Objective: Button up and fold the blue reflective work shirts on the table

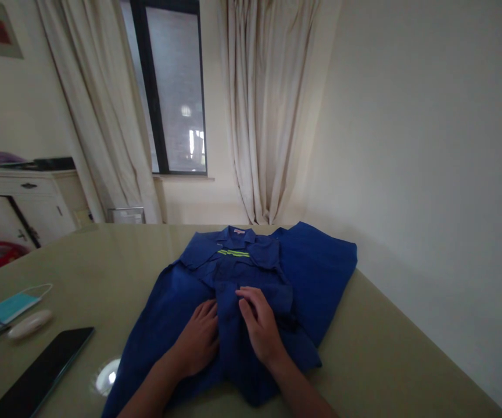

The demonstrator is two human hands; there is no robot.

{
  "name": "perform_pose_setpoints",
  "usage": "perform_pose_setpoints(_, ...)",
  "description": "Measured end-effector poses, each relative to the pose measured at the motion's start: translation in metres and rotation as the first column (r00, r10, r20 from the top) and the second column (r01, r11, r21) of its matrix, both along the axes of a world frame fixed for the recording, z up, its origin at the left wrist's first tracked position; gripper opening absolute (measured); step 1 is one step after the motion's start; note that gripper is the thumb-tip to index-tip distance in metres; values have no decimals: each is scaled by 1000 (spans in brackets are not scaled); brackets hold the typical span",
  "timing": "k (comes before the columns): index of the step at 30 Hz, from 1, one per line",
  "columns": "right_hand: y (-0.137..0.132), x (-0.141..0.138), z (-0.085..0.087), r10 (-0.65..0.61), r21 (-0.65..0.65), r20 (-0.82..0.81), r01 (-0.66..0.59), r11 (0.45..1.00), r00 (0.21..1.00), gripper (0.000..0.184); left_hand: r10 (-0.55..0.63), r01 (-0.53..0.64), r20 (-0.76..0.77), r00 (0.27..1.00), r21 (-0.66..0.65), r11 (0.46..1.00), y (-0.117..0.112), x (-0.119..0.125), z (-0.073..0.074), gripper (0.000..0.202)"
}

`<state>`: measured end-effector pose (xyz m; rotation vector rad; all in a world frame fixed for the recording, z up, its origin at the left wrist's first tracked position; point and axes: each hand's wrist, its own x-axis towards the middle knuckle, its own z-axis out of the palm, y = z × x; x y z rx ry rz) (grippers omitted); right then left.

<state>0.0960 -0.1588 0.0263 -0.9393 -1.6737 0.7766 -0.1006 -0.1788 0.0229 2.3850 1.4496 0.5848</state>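
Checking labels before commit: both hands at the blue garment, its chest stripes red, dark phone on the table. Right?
Not quite: the head view shows the chest stripes yellow-green, not red. The rest stands: left hand and right hand at the blue garment, dark phone on the table.

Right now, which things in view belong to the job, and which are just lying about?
Job:
dark-blue collared cloth garment with yellow-green stripes
left hand and right hand, both at the blue cloth

Apparently lying about:
light-blue face mask
flat black rectangular phone
pale oval object, identity unclear
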Motion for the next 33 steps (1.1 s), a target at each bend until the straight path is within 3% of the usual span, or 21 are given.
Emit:
perform_pose_setpoints(3,-4,-1,-2,100,32,271,-113,993,957,39,99,-98,-73,992,24,995,1,4,-10,43)
perform_pose_setpoints(6,-11,-1,1,64,28,478,-88,996,876,42,202,-202,-57,978,2,979,-3,8,-11,41)
perform_pose_setpoints(9,-17,2,8,-6,-9,623,15,1000,782,40,196,-189,65,978,-102,977,-15,11,-3,31)
perform_pose_setpoints(11,-20,6,12,-46,-38,745,111,993,665,42,141,-95,176,974,-248,964,-23,12,2,29)
perform_pose_setpoints(13,-21,9,13,-60,-35,826,158,987,560,37,136,24,314,940,-457,889,-26,10,3,28)
perform_pose_setpoints(14,-21,9,12,-59,-20,834,138,990,549,34,206,35,367,907,-553,832,-24,8,1,28)
perform_pose_setpoints(16,-20,7,11,-41,24,797,36,999,603,34,430,-68,376,821,-683,727,-12,6,-3,36)
perform_pose_setpoints(18,-19,3,9,-5,52,747,-52,997,665,33,584,-229,326,743,-696,680,5,5,-7,46)
perform_pose_setpoints(20,-18,-2,6,15,37,740,-63,997,673,24,596,-300,316,738,-638,709,24,7,-9,50)
perform_pose_setpoints(23,-14,-5,1,-9,4,753,9,1000,658,18,532,-301,362,766,-529,793,41,14,-10,50)
perform_pose_setpoints(29,-9,0,-1,-70,20,693,78,997,718,15,352,-218,532,770,-298,929,35,28,-12,44)
perform_pose_setpoints(31,-9,-1,-1,-101,62,662,80,995,743,15,322,-126,619,716,-339,932,31,28,-9,43)
perform_pose_setpoints(33,-9,-1,-1,-126,125,625,60,990,770,14,374,-46,698,611,-440,897,28,27,-5,41)
